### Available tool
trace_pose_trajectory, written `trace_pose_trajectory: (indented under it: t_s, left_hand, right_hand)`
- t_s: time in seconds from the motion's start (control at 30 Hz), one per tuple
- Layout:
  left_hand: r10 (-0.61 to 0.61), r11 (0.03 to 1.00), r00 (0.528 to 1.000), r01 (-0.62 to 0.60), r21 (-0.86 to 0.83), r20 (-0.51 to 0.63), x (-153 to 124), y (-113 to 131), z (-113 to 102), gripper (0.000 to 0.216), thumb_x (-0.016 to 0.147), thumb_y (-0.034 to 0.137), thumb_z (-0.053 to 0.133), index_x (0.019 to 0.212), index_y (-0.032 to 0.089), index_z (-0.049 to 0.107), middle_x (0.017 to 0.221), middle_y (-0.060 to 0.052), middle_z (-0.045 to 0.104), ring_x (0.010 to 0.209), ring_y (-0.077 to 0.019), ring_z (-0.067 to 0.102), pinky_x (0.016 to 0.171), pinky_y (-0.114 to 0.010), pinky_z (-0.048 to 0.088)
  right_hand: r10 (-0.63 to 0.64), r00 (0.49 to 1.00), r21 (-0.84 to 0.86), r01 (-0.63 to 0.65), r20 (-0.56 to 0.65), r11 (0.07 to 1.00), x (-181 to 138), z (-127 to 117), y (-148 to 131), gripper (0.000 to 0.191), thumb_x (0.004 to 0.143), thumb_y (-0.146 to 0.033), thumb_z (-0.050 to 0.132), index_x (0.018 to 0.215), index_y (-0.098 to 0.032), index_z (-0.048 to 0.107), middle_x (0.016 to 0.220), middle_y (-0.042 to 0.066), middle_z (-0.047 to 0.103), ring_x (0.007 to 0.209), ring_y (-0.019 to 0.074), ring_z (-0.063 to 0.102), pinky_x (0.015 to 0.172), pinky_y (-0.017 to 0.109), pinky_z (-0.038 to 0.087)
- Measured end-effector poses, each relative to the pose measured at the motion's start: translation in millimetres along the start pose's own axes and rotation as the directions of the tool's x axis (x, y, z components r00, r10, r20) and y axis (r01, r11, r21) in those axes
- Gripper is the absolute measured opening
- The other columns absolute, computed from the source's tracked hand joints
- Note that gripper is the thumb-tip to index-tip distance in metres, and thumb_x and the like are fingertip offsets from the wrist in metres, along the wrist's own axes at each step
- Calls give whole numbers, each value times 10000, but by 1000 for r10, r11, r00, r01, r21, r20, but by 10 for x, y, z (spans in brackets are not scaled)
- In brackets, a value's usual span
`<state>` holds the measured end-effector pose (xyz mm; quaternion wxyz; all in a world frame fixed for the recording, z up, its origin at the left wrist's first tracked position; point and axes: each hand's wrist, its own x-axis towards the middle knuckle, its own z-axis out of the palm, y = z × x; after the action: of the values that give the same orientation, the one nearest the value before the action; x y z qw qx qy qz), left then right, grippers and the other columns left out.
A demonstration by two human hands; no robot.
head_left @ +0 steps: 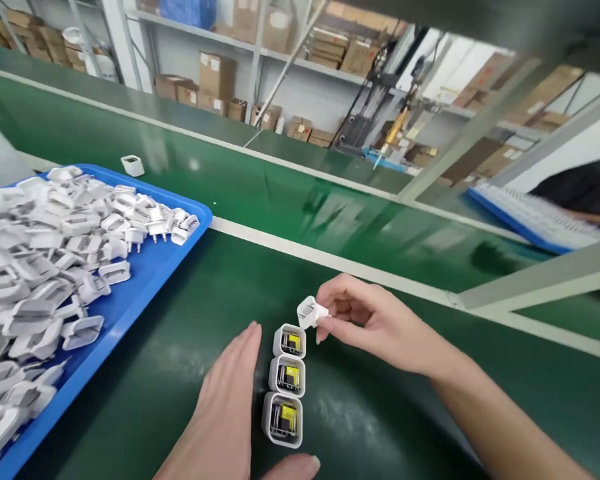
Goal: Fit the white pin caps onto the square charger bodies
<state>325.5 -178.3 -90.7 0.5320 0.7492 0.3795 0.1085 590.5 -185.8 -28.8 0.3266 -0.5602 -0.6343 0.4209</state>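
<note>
Three open white charger housings stand in a row on the dark green bench, each showing a yellow-topped part inside. My left hand lies flat against the row's left side, thumb curled under its near end. My right hand pinches a small white plug cap just above the row's far end.
A blue tray heaped with several white plug caps fills the left. One loose white housing sits on the green conveyor belt beyond. Another blue tray and a person's arm show at the right. Shelves of cardboard boxes line the back.
</note>
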Motion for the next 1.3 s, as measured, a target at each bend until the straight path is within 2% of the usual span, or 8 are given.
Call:
trace_pose_trajectory:
  t_s: [0.2, 0.4, 0.57, 0.77, 0.9, 1.0, 1.13, 1.3]
  left_hand:
    - [-60, 998, 998, 60, -38, -17, 178, 182, -4, 961, 859, 352, 721, 1616, 438, 136, 1672, -26, 309, 1534, -327, 335, 1146, -571, 469]
    - [202, 967, 975, -183, 175, -93, 212, 84, 148, 833, 959, 350, 626, 1609, 414, 110, 1685, -39, 296, 1555, -322, 284, 1211, -590, 384]
    - [222, 941, 971, -190, 281, -86, 215, 4, 202, 758, 1009, 444, 543, 1615, 380, 93, 1680, -56, 305, 1553, -316, 282, 1201, -581, 408]
    - [265, 918, 961, -228, 324, -74, 193, -42, 195, 740, 1031, 487, 489, 1645, 307, 117, 1688, -81, 290, 1550, -337, 284, 1188, -562, 431]
    - [263, 910, 963, -226, 348, -63, 180, -52, 196, 751, 1020, 501, 500, 1645, 331, 118, 1691, -48, 290, 1533, -346, 325, 1140, -571, 483]
    - [264, 917, 957, -212, 337, -117, 167, -20, 209, 724, 1026, 468, 490, 1641, 325, 136, 1690, -41, 293, 1536, -331, 325, 1156, -561, 471]
    - [288, 914, 950, -235, 330, -120, 163, -3, 206, 715, 1020, 444, 507, 1631, 325, 154, 1689, -30, 298, 1541, -300, 324, 1166, -522, 474]
    - [350, 866, 933, -288, 409, -85, 178, -56, 192, 744, 1027, 474, 495, 1640, 285, 119, 1688, -75, 296, 1539, -309, 324, 1142, -508, 499]
  right_hand:
    - [-80, 988, -103, 94, 132, 990, 7, -190, 17, 100, 977, -271, 657, 1024, -185, 638, 841, -11, 671, 703, 101, 623, 650, 216, 503]
    - [-128, 983, -409, 173, 135, 896, -15, -59, -4, 53, 1000, -206, 596, 981, -188, 642, 896, -3, 589, 718, 105, 531, 621, 228, 431]
    - [-141, 979, -494, 196, 146, 847, -52, 102, 13, 107, 1032, -215, 565, 1059, -181, 662, 993, 29, 581, 771, 125, 546, 649, 255, 433]
    - [-8, 1000, -118, 10, 19, 993, -7, 57, 12, 147, 987, -332, 665, 981, -187, 651, 840, -9, 624, 706, 110, 545, 622, 239, 435]
    - [121, 990, 291, -137, 75, 947, 30, 35, 119, 264, 949, -425, 713, 984, -181, 619, 783, -17, 618, 652, 106, 541, 576, 232, 440]
    - [137, 988, 340, -152, 68, 928, 34, 44, 148, 288, 929, -430, 743, 976, -175, 617, 770, -27, 600, 650, 95, 523, 570, 218, 422]
    - [146, 989, 220, -151, 38, 964, -6, 63, 43, 276, 933, -431, 738, 972, -179, 631, 853, -11, 628, 733, 108, 544, 668, 239, 453]
    - [86, 996, -202, -92, -37, 975, -87, 130, -137, 149, 996, -354, 649, 972, -207, 643, 889, -17, 621, 728, 108, 523, 643, 239, 426]
